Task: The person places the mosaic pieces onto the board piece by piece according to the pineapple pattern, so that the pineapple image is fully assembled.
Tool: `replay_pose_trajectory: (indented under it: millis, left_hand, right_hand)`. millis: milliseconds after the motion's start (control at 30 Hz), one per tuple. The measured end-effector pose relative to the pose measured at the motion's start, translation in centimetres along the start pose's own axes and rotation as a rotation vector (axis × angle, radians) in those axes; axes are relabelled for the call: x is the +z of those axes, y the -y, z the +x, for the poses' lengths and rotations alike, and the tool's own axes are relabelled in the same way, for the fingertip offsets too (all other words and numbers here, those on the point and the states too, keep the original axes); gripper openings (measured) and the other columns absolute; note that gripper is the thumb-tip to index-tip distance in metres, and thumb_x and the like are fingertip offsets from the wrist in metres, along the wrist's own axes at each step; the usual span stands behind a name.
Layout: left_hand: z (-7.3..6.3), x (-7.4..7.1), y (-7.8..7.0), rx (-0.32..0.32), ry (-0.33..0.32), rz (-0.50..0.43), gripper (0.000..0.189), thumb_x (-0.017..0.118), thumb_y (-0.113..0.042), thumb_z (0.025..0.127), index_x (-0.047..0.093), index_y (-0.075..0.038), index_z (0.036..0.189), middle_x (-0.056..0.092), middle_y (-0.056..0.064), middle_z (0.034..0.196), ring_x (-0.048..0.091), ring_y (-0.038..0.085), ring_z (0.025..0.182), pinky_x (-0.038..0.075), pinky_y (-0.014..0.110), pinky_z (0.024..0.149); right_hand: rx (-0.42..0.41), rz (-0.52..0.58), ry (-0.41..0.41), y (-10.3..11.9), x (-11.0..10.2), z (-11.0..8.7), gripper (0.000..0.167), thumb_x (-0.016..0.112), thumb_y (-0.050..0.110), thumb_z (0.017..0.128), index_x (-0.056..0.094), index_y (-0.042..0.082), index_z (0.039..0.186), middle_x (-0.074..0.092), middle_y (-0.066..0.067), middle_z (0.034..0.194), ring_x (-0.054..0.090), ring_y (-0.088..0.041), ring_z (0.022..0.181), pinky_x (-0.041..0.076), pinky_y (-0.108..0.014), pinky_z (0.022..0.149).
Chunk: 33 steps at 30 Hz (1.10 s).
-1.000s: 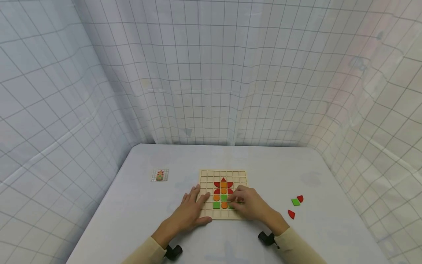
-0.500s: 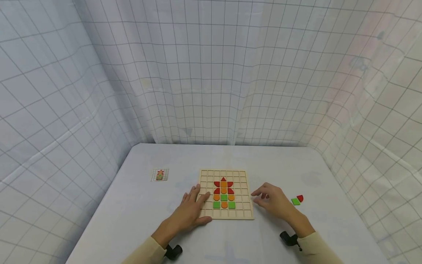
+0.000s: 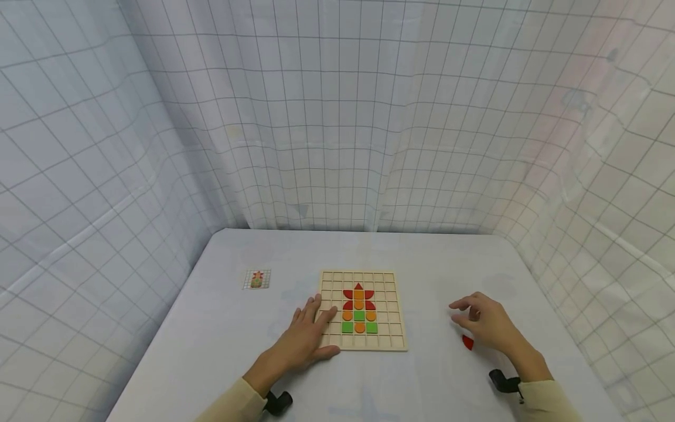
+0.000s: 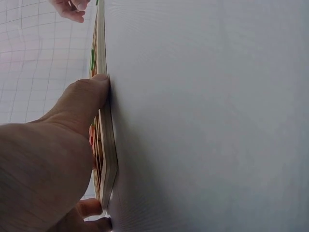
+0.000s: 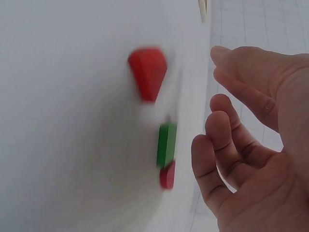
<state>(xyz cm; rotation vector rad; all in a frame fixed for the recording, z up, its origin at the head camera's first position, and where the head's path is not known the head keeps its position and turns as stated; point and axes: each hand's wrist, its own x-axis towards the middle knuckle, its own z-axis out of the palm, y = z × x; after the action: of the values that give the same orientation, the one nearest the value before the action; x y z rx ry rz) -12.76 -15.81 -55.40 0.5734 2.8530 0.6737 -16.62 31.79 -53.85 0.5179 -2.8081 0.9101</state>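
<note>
My left hand [image 3: 300, 340] rests on the left side of a wooden grid board [image 3: 389, 340], its fingers spread. In the left wrist view its thumb [image 4: 91, 92] touches the board's edge. On the board lie red quarter-circle pieces [image 3: 348, 305], orange round pieces [image 3: 371, 316], green squares [image 3: 347, 327] and a red triangle [image 3: 358, 286] on top. My right hand [image 3: 487, 322] hovers over the table at the right with bent fingers, thumb and index apart, nothing between them. By it lie a red quarter-circle [image 5: 148, 73], a green square [image 5: 166, 145] and another red piece [image 5: 167, 176]. The head view hides the last two behind the hand.
A small gridded card [image 3: 256, 279] with a printed figure of red, orange and green shapes lies left of the board. The white table [image 3: 422, 252] is enclosed by white grid-patterned curtains [image 3: 337, 146] at the back and both sides.
My right hand has left the board and moved right to the loose pieces. An orange round piece it covered now shows on the board's right. My left hand has stayed in place.
</note>
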Motion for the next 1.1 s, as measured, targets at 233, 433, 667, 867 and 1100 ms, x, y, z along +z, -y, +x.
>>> replay_pose_trajectory:
  millis: [233, 433, 667, 867, 1100]
  left_hand:
    - [0.0, 0.1, -0.1, 0.012, -0.005, 0.005, 0.093, 0.087, -0.057, 0.102, 0.051, -0.013, 0.175, 0.028, 0.031, 0.189, 0.027, 0.054, 0.179, 0.030, 0.078, 0.141]
    - [-0.1, 0.1, -0.1, 0.008, -0.005, 0.004, 0.093, 0.088, -0.056, 0.102, 0.051, -0.012, 0.175, 0.028, 0.032, 0.189, 0.027, 0.055, 0.178, 0.030, 0.078, 0.141]
    - [-0.1, 0.1, -0.1, 0.012, 0.002, -0.008, 0.093, 0.088, -0.055, 0.103, 0.050, -0.011, 0.176, 0.027, 0.032, 0.189, 0.026, 0.055, 0.179, 0.028, 0.079, 0.141]
    - [-0.1, 0.1, 0.0, 0.011, 0.003, 0.001, 0.092, 0.086, -0.056, 0.104, 0.050, -0.012, 0.176, 0.027, 0.032, 0.190, 0.025, 0.055, 0.179, 0.028, 0.078, 0.141]
    - [0.0, 0.0, 0.0, 0.008, -0.003, -0.003, 0.093, 0.088, -0.056, 0.102, 0.051, -0.012, 0.175, 0.028, 0.031, 0.190, 0.026, 0.054, 0.179, 0.029, 0.079, 0.141]
  right_hand:
    - [0.116, -0.014, 0.030, -2.8, -1.7, -1.4, 0.024, 0.098, 0.017, 0.096, 0.089, 0.014, 0.118, 0.075, -0.001, 0.103, 0.059, 0.003, 0.082, 0.052, -0.023, 0.070]
    - [0.196, 0.012, 0.101, -4.1, -2.1, -2.1, 0.023, 0.096, 0.017, 0.098, 0.089, 0.015, 0.120, 0.075, -0.004, 0.110, 0.063, 0.003, 0.083, 0.056, -0.022, 0.073]
    - [0.237, -0.009, 0.108, -4.5, -2.5, -2.4, 0.025, 0.096, 0.018, 0.098, 0.089, 0.016, 0.122, 0.077, -0.004, 0.117, 0.072, -0.003, 0.091, 0.060, -0.023, 0.080]
    - [0.250, -0.024, 0.093, -4.9, -2.5, -2.2, 0.026, 0.095, 0.015, 0.098, 0.089, 0.014, 0.123, 0.076, -0.007, 0.117, 0.075, -0.010, 0.095, 0.061, -0.023, 0.080]
    - [0.241, 0.009, 0.092, -4.9, -2.3, -2.2, 0.026, 0.095, 0.015, 0.098, 0.090, 0.014, 0.124, 0.073, -0.010, 0.119, 0.069, 0.001, 0.090, 0.059, -0.022, 0.078]
